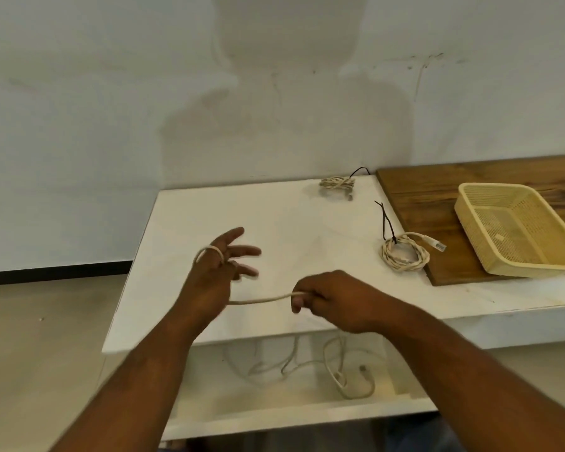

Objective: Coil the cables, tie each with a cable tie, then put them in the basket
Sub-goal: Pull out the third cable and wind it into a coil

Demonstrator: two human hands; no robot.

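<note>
Winding loose cable [261, 300] well left of basket [496, 186]: left hand [216, 272] spread wide, serving as former with a loop round its fingers; right hand [327, 298] pinching the strand, keeping it taut.

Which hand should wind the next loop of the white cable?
The right hand, probably: it pinches the thin white cable. The left hand has straight fingers with a loop round them, like a spool.
</note>
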